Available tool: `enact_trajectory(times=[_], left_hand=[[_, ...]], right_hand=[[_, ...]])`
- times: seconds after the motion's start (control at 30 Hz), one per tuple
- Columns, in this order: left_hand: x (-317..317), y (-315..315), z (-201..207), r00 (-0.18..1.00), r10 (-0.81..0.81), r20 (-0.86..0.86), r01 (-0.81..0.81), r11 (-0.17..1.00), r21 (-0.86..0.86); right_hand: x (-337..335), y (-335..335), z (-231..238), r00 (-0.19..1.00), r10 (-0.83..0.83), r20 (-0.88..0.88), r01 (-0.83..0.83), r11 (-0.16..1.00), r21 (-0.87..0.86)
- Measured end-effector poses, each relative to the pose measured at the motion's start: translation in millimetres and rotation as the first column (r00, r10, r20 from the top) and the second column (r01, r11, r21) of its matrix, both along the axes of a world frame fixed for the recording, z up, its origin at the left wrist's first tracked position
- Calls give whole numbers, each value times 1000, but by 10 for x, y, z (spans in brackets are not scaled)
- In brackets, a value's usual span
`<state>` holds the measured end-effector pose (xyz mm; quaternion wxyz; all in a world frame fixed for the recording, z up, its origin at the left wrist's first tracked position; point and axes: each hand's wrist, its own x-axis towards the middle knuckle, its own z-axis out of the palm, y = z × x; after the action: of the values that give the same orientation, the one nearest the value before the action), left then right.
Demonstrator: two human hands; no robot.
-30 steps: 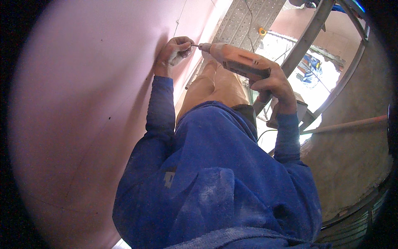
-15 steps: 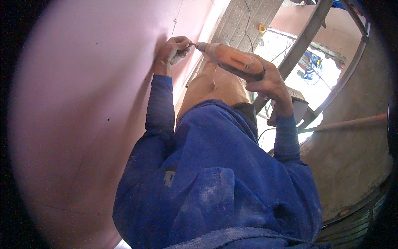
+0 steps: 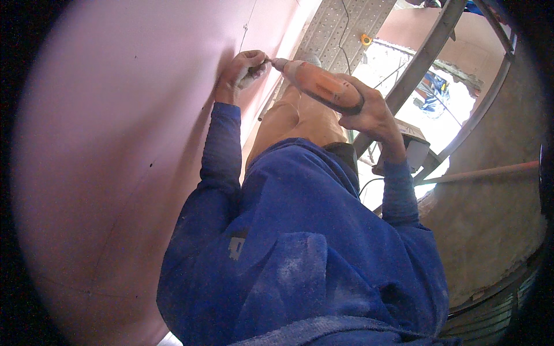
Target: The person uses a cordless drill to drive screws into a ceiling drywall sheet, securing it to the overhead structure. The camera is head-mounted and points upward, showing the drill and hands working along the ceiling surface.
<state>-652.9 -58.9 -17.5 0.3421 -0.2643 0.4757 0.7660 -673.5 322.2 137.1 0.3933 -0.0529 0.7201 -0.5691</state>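
Note:
My right hand (image 3: pixel 372 112) is wrapped round the rear of an orange power drill (image 3: pixel 320 83), which points left and slightly upward. At the drill's front, my left hand (image 3: pixel 239 72) is closed in a pinch, its fingertips right by the bit. What lies between those fingertips is too small to name. The left hand is close against the pink wall board (image 3: pixel 127 104), where its shadow falls.
Below runs a perforated metal scaffold plank (image 3: pixel 323 34) with a dark cable (image 3: pixel 344 34) and a small yellow-orange item (image 3: pixel 366 40). Scaffold bars (image 3: pixel 427 49) cross on the right, beside a box (image 3: pixel 412 135). A reddish pole (image 3: pixel 490 172) stretches before a rough wall (image 3: pixel 490 230).
The drill's rear and my right hand have shifted very slightly left and down. My left hand holds nearly the same place by the bit.

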Motion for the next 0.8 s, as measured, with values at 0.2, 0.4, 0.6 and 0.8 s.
enact_trajectory(times=[0.2, 0.4, 0.6, 0.8], left_hand=[[-28, 99, -111, 951, 299, 78, -308, 933, 184], [-164, 409, -220, 755, 652, 67, -654, 742, 148], [-229, 430, -228, 706, 708, 30, -705, 698, 130], [-223, 391, -380, 728, 684, -43, -673, 725, 143]], right_hand=[[87, -150, -142, 976, -142, 162, 149, 988, -31], [210, -477, -333, 945, -274, 178, 297, 947, -120], [260, -590, -581, 852, -340, 398, 402, 912, -82], [320, -637, -708, 822, -423, 382, 522, 827, -207]])
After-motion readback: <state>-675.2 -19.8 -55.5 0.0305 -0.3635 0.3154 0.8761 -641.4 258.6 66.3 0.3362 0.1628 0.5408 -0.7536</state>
